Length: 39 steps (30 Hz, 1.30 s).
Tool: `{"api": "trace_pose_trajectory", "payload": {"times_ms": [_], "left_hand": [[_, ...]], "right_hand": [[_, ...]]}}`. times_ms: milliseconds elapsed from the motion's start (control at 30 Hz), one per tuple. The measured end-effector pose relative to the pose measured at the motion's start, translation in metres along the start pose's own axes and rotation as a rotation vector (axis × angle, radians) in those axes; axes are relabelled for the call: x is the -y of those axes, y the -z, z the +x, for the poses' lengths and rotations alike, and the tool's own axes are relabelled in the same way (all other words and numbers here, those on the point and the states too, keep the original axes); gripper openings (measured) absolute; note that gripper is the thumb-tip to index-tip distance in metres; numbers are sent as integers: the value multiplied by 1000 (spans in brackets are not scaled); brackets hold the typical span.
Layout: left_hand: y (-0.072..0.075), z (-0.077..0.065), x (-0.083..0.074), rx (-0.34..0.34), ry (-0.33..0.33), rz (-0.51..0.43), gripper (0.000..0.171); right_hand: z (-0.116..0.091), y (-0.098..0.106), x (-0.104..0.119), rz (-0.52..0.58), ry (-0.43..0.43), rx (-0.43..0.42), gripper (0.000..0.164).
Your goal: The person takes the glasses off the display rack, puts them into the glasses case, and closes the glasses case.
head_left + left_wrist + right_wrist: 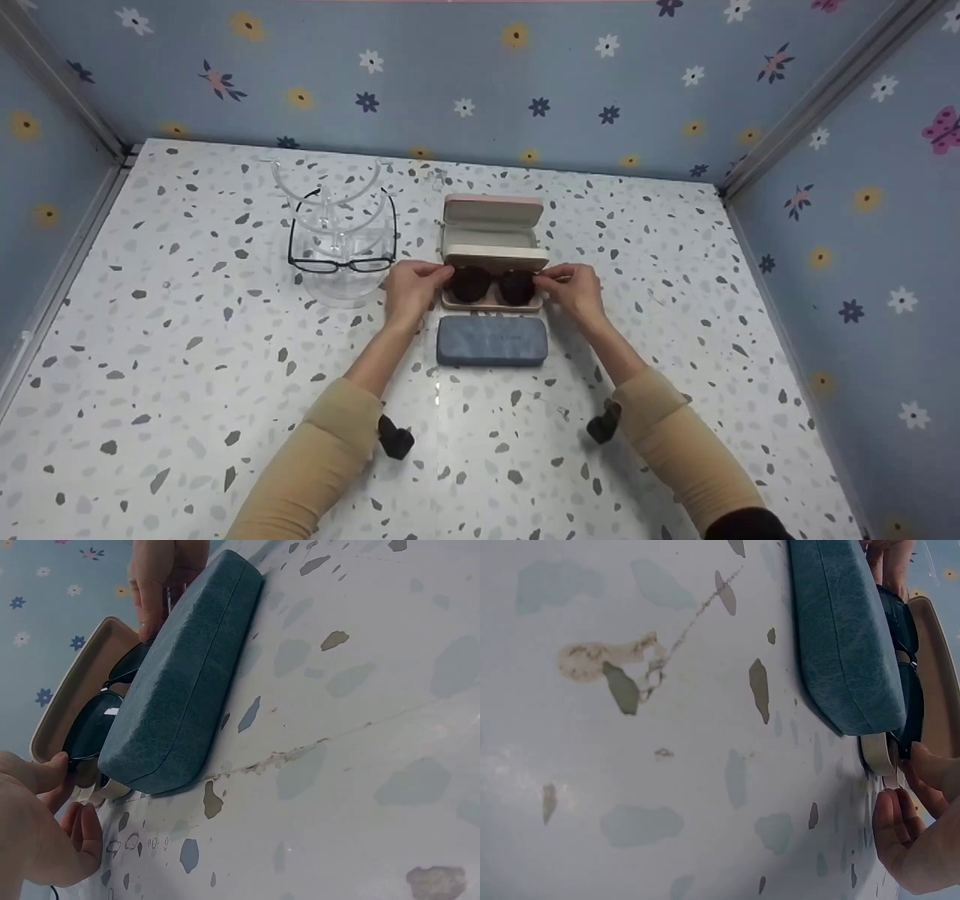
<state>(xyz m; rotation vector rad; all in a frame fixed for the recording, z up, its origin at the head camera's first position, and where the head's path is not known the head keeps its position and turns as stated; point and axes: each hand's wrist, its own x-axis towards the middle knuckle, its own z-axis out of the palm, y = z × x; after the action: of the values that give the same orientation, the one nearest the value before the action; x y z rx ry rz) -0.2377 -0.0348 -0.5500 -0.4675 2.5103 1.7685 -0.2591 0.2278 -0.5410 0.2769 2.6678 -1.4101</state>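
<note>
Dark sunglasses (472,285) lie lenses up at the opening of a cream eyeglass case (491,306) whose lid stands raised behind them. My left hand (412,289) pinches their left end between thumb and fingers. At the opposite end my right hand (576,289) pinches the frame in the same way. Both wrist views show the dark lenses (94,724) against the brown lining of the lid (936,667). Just in front lies a closed blue eyeglass case (492,341), which hides part of the sunglasses in the wrist views.
Behind the cream case stands another open case (491,237) with a pinkish lid. To the left, a clear plastic stand (337,292) carries black-framed eyeglasses (341,265). Flower-patterned panels (480,75) border the speckled white table (187,337).
</note>
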Motion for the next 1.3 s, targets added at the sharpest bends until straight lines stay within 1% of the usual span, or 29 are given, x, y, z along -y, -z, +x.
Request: {"api": "trace_pose_trajectory", "payload": {"times_ms": [100,200,367,567,833,967,1300], "left_hand": [[-1,1,2,0,11,8,24],[-3,1,3,-4,6,10,24],[-6,2,4,-12,-26,26,21],[-8,5,7,-17,-72,70,18],[-8,5,9,-45,-100,105,19],[-8,5,9,-50,-97,103,20],[-6,5,7,-41,-64,85,23]], "right_hand": [[1,-1,-1,-7,5,3,19],[1,-1,-2,-25,23,3,20],[1,0,-3,-42,37,10,20],[0,0,-3,-56,37,23,20],[-4,0,-1,-28,30,45,23],[-5,0,0,-33,25,49,24],[-5,1,0,-21,16,26,24]]}}
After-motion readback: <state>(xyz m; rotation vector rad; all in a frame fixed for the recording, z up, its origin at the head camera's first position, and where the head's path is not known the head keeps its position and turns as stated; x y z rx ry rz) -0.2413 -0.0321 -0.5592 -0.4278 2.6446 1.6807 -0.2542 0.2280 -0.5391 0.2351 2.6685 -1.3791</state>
